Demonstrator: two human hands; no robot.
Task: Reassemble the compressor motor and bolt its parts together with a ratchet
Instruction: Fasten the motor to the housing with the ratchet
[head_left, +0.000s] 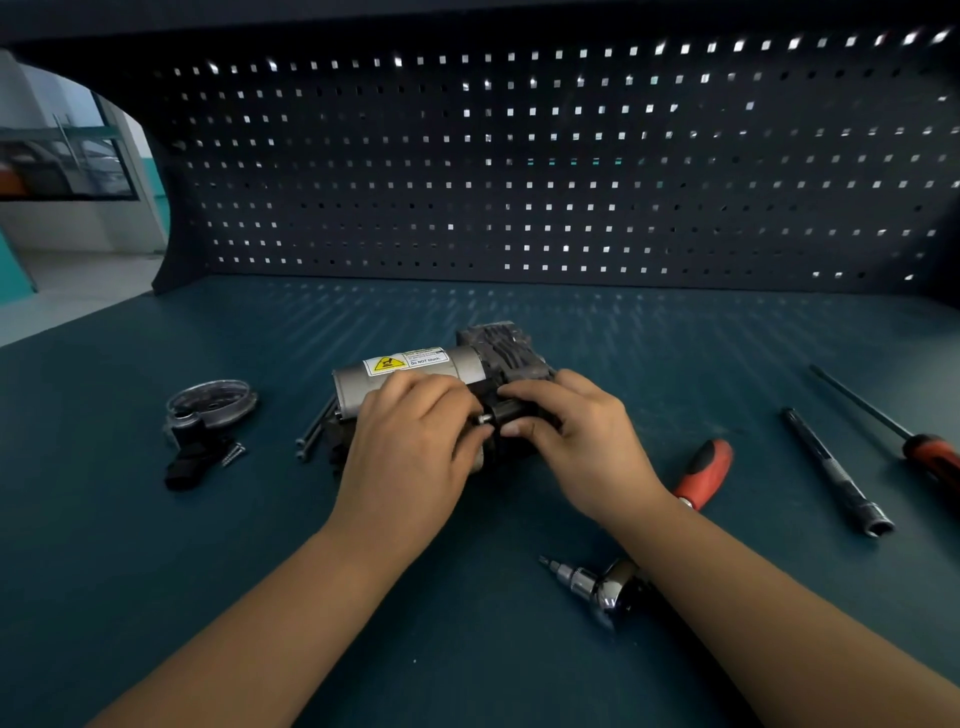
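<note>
Compressor motor lies at mid-bench on its side. Its long axis runs left-right, with the silver can and yellow warning label to the left and the finned grey head at the far right.

Left hand is curled over the can's near side. Right hand grips a black cylinder against the motor, its metal pin pointing left; whether the left fingertips pinch that pin is unclear.

- Long bolts: just left of the motor.
- Round cover and screws: farther left.
- Ratchet: near, under the right forearm, bit pointing left.
- Red handle, extension bar, screwdriver: spread to the right, well apart.

Teal bench mat is open at near left. Dark pegboard closes the back edge.
</note>
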